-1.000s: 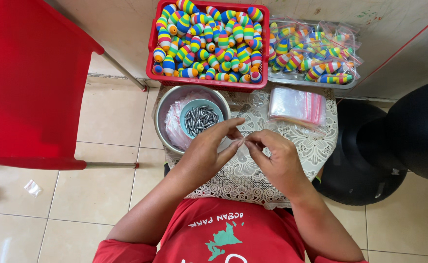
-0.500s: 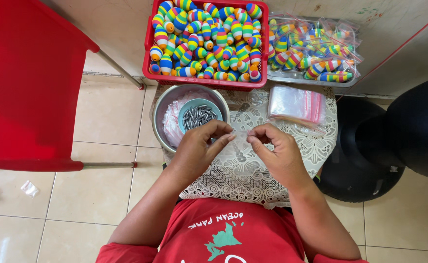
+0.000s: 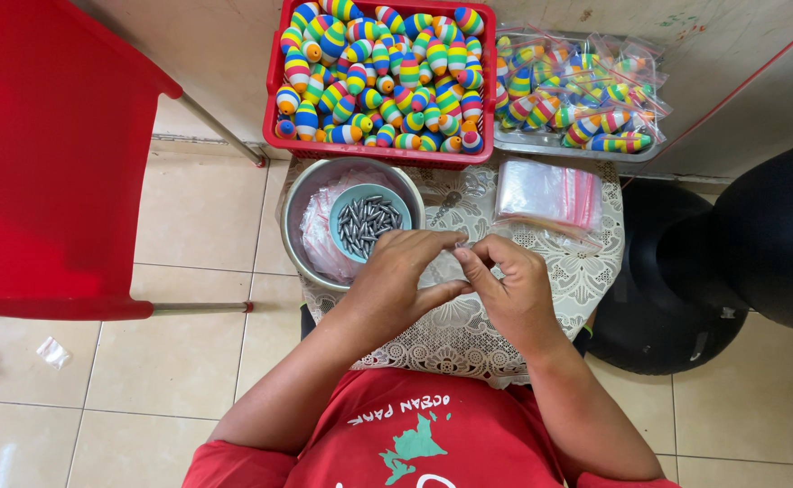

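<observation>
Tiled floor, small table with white lace cloth (image 3: pixel 586 271) in front of the person. Left hand (image 3: pixel 396 280) and right hand (image 3: pixel 505 289) meet over the table centre, fingers curled and pinched on a small clear plastic bag (image 3: pixel 442 267) held between them; neither hand is open. Just left of the hands sits a metal bowl (image 3: pixel 302 194) with a smaller blue bowl (image 3: pixel 342 203) inside, full of small grey metal pieces (image 3: pixel 368 224). Behind it stands a red basket (image 3: pixel 275 81) of striped, colourful oval floats (image 3: pixel 378 72); right of that, a tray of bagged floats (image 3: pixel 577 86). Stack of empty clear bags (image 3: pixel 545 190) lies near the right hand. Red chair (image 3: pixel 44 154) at left.

Risk, as a judgement: the bag is thin and slippery, so a loose pinch could drop it or spill its contents onto the lace.

Hard to tell: what is inside the bag, if anything. Fingertips partly cover it. Dark round object at right is cut off.
</observation>
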